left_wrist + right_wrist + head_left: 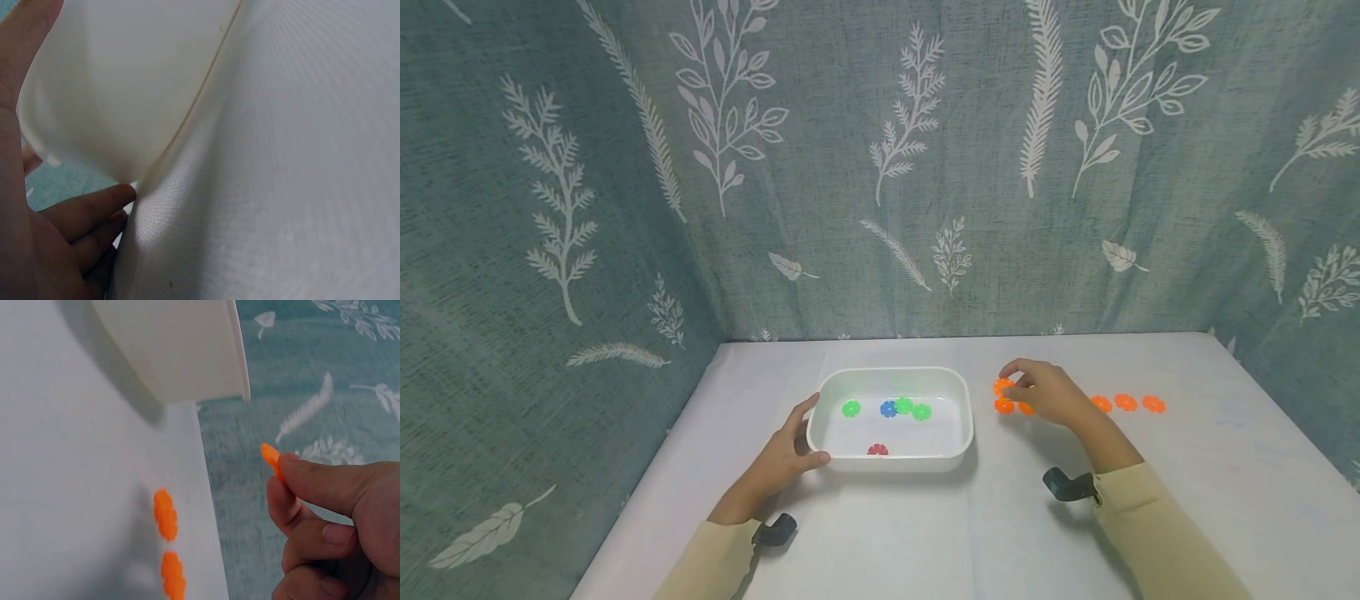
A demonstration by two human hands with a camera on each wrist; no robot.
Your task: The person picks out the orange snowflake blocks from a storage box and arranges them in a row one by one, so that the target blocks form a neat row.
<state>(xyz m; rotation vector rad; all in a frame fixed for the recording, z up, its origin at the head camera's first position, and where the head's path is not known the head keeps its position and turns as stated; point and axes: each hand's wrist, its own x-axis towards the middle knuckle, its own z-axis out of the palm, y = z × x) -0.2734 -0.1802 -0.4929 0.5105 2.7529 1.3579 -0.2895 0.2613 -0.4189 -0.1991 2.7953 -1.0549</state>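
Note:
A white plastic tub stands on the table, with green discs, a blue disc and a red disc inside, all notched like flowers. My left hand holds the tub's left end, thumb at the near corner and fingers along the side. Between thumb and index finger, my right hand pinches an orange notched disc, raised above the table to the right of the tub. Under and beside that hand lies a row of orange discs, partly hidden by it.
A white cloth covers the table. Green curtains with white leaf prints hang behind it and along the left side. Each wrist carries a small dark camera.

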